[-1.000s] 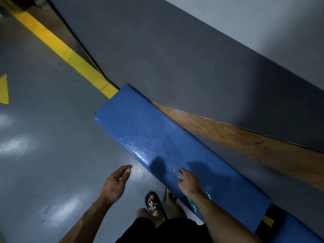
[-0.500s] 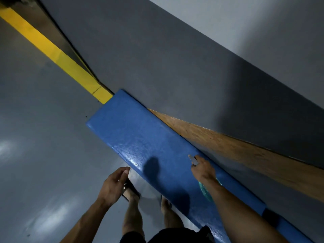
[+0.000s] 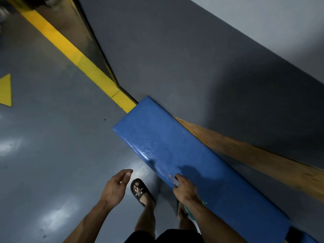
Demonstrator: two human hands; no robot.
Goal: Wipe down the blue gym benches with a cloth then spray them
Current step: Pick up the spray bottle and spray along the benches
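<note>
While gripped, sprayer (image 3: 174, 179) over bench (image 3: 184, 155).

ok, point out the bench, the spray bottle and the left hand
bench (image 3: 157, 137): head view, top surface near its end.
spray bottle (image 3: 174, 179): head view, pale nozzle above right hand.
left hand (image 3: 114, 187): head view, back of hand.

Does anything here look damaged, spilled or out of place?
Nothing looks broken. The blue bench glistens along its near edge, probably wet. The right hand grips a spray bottle over it. The left hand hangs free.
</note>
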